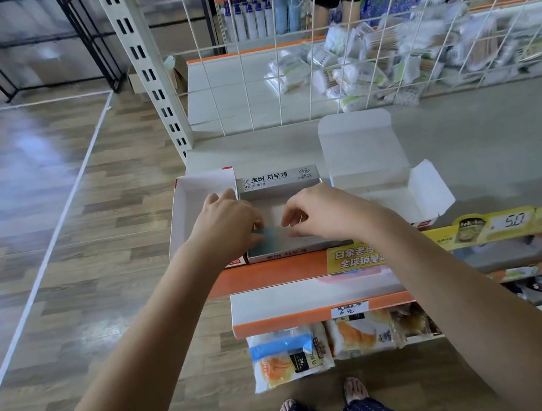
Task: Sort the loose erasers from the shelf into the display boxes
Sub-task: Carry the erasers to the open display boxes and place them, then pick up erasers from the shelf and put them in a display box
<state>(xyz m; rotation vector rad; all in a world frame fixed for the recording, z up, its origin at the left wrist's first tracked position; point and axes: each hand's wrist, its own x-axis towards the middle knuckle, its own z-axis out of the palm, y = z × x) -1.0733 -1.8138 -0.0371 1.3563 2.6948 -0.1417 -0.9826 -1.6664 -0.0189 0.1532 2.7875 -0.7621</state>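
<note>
Both hands reach into the grey display box (283, 215) on the shelf (482, 143). The left hand (227, 226) pinches a blue-green eraser (269, 241) at the box's front; the right hand (318, 211), fingers curled, touches its edge.

Display boxes: thin matt cardboard, the grey middle box (278, 183) printed on its upright flap, the left box (190, 202) and right box (378, 163) plain white inside. Eraser (269, 241): dull blue-grey, smooth. Shelf (478, 143): pale, matt, painted, with a glossy orange front edge. Upright post (144, 66): slotted, cream-painted metal. Back grid (375, 36): white-coated wire. Packets behind the grid (365, 65): shiny clear plastic film. Floor (38, 201): wood-look boards, semi-gloss, reflecting light.
</note>
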